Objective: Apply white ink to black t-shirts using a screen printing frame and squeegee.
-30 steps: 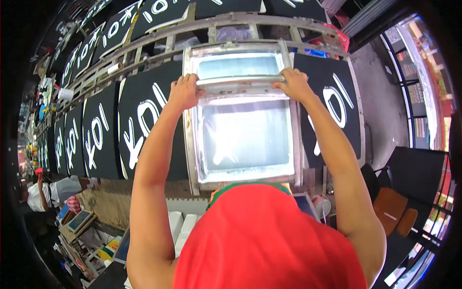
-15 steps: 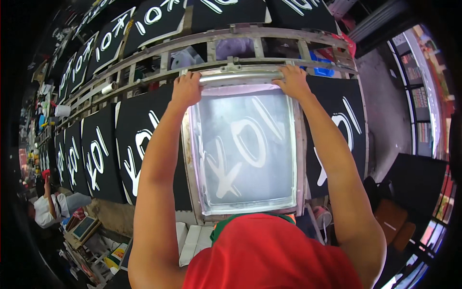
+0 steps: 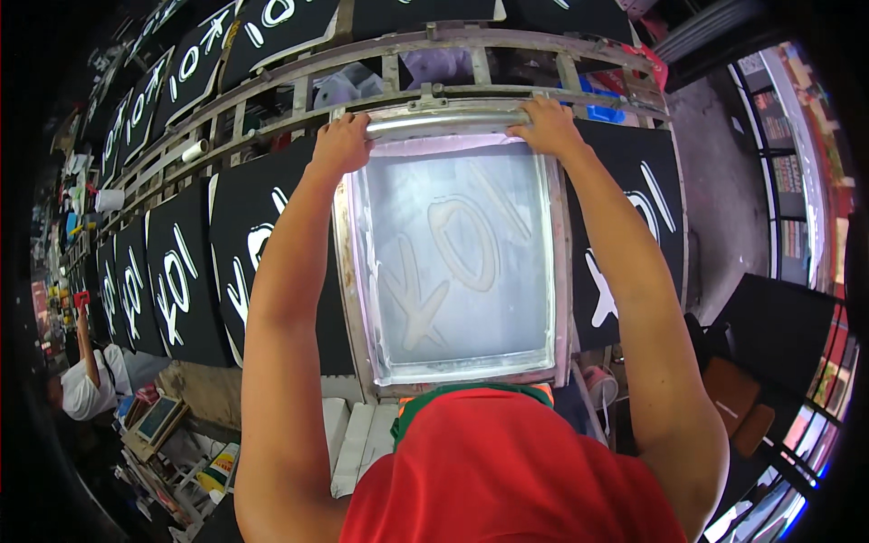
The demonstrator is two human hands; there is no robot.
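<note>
A screen-printing frame (image 3: 562, 271) lies in front of me, its pale mesh (image 3: 398, 199) carrying faint, grey brushed lettering. My left hand (image 3: 342, 145) curls over its far left corner; my right hand (image 3: 549, 128) grips the far right corner in the same way. Between them, along the far end, rests a silver metal bar that looks like a squeegee (image 3: 448, 124). Its two ends touch or nearly touch my fingers. White ink lines the near inner edge of the frame. What lies under the mesh is mostly hidden.
Black printed panels with white lettering flank the frame, one panel (image 3: 625, 235) on the right and several on the left. Beyond runs a wooden slatted rack (image 3: 389, 74), with more black panels behind. Far left, a person in a white top (image 3: 90, 387) raises an arm.
The lettering on the mesh has turned from bright white to faint grey. The view has shifted slightly, and both hands stay at the frame's far corners.
</note>
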